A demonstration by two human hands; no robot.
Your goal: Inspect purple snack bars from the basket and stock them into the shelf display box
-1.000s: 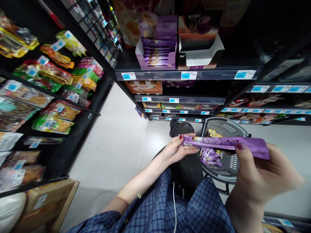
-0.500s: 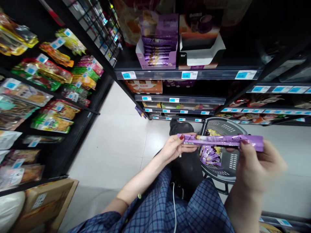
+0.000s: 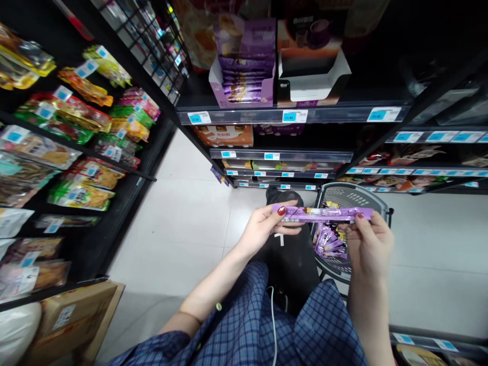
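A long, narrow purple stick packet (image 3: 324, 214) stretches level between my two hands, above my lap and the basket's near side. Its left end is pinched by my left hand (image 3: 265, 223), thumb on top and fingers underneath. My right hand (image 3: 368, 236) grips the right end, also with the thumb on top. Beneath the packet, a grey shopping basket (image 3: 364, 195) holds several purple stick packets (image 3: 330, 241) and some yellow packaging. On the shelf ahead, an open purple display box (image 3: 244, 94) contains similar sticks.
Beside the purple box stands an open black-and-orange carton (image 3: 314, 91) on the shelf, above a price-tag rail (image 3: 251, 116). Hanging snack bags (image 3: 82, 188) line the left rack. A cardboard box (image 3: 68, 315) sits at lower left on the pale tiled floor (image 3: 183, 203).
My right hand has moved left and slightly away from me, bringing the packet's right end with it. My left hand keeps its pinch, shifted slightly left.
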